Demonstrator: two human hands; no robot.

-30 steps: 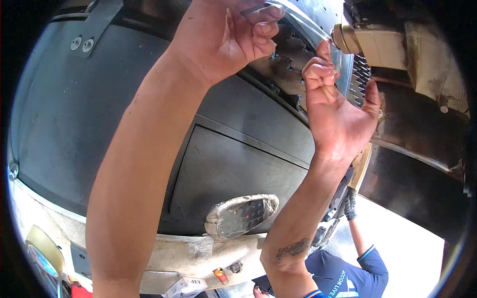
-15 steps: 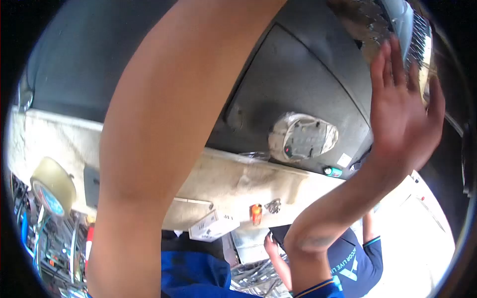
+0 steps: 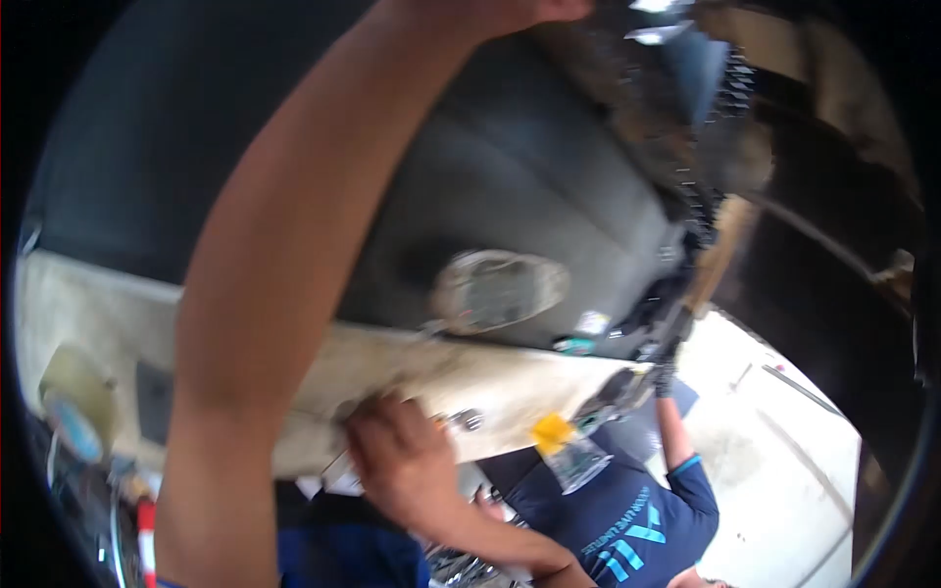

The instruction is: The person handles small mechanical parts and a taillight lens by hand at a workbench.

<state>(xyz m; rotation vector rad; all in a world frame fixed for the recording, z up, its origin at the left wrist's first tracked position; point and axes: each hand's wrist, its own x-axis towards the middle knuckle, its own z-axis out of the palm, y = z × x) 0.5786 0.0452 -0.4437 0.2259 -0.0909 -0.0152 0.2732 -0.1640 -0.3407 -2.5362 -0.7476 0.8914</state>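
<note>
Left hand: in my head view, the bare left hand is cut off at the far edge; I cannot tell whether it grips anything.
Band: a smooth grey-blue band lies right of that hand, beside a dark spiked strip; contact unconfirmed.
Right hand: the bare right hand curls its fingers over the grimy cream ledge; blur prevents me telling its grasp.
Small items: a rounded silver metal piece sits just right, presumably parked within reach; an orange sliver is mostly finger-hidden.
Panel: the grey oval panel has a pale, wrapped-looking rim, probably against dirt; markings unreadable.
</note>
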